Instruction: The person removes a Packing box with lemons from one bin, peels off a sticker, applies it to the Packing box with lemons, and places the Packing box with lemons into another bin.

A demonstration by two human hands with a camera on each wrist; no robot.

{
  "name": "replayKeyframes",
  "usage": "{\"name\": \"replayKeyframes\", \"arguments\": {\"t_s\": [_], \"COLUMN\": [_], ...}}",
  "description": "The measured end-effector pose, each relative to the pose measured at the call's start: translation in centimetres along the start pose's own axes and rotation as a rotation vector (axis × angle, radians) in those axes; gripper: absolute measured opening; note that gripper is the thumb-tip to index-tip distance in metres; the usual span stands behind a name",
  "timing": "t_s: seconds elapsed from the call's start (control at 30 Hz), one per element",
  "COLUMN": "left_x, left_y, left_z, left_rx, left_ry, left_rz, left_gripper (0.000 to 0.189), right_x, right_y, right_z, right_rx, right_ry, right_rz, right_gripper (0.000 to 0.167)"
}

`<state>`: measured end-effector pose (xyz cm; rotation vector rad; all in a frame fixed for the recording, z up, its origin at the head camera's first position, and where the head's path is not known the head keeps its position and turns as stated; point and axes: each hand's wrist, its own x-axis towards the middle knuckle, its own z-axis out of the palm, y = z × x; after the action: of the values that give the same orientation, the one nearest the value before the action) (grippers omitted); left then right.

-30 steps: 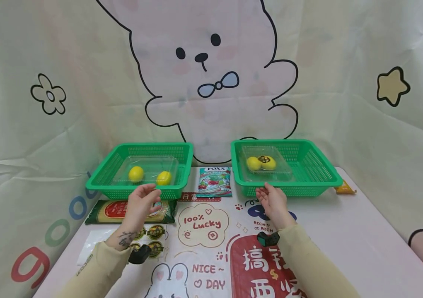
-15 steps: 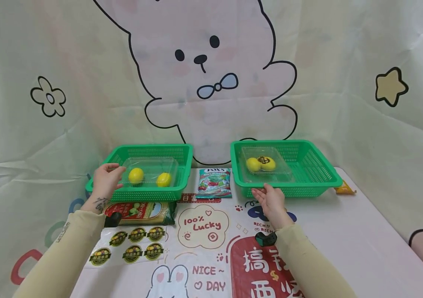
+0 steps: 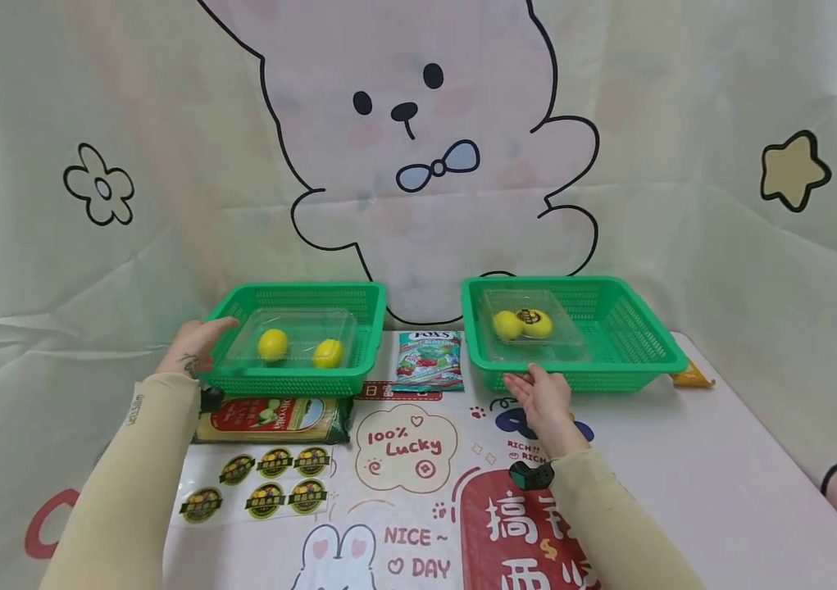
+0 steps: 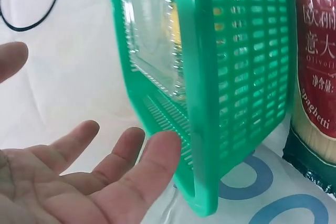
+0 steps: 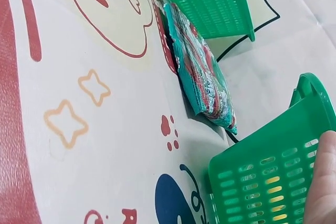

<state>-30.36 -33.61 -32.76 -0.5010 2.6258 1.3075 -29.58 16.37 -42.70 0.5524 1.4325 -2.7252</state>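
My left hand is at the left end of the left green basket, fingers spread and fingertips right at the rim in the left wrist view. Inside that basket lies a clear plastic box with two lemons, set apart from each other. My right hand touches the front of the right green basket, fingers fairly straight just below the rim. Another clear box in it contains two lemons side by side, the right one bearing a dark label.
A candy bag lies between the baskets. In front of the left basket is a spaghetti pack, with a sheet of round stickers nearer. An orange packet peeks out beyond the right basket. A printed cloth wall stands behind.
My left hand has moved left, from in front of the left basket to its left end, with fingers opening out. My right hand stays at the right basket's front.
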Motion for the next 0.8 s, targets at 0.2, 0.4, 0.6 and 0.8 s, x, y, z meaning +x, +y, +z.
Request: {"name": "replayKeyframes", "arguments": {"t_s": [0.2,0.4,0.6,0.8], "left_x": [1.5,2.6,3.7,4.8], "left_y": [0.6,1.1,1.2,1.1], "left_z": [0.7,0.8,1.2,1.8], "left_rx": [0.056,0.096,0.133,0.215], "left_ry": [-0.011,-0.111,-0.142,-0.106], "left_rz": [-0.021,-0.049,-0.050,-0.078], "left_gripper": [0.096,0.104,0.104,0.098], "right_x": [0.0,0.0,0.1,0.1], "right_y": [0.1,0.1,0.1,0.2], "right_z": [-0.1,0.0,-0.2,-0.1], "right_rx": [-0.017,-0.020,-0.016,-0.006], "right_ry": [-0.001,-0.005,-0.002,0.009], "right_rz": [0.000,0.000,-0.002,-0.004], "right_gripper": [0.015,0.018,0.014,0.013]}}
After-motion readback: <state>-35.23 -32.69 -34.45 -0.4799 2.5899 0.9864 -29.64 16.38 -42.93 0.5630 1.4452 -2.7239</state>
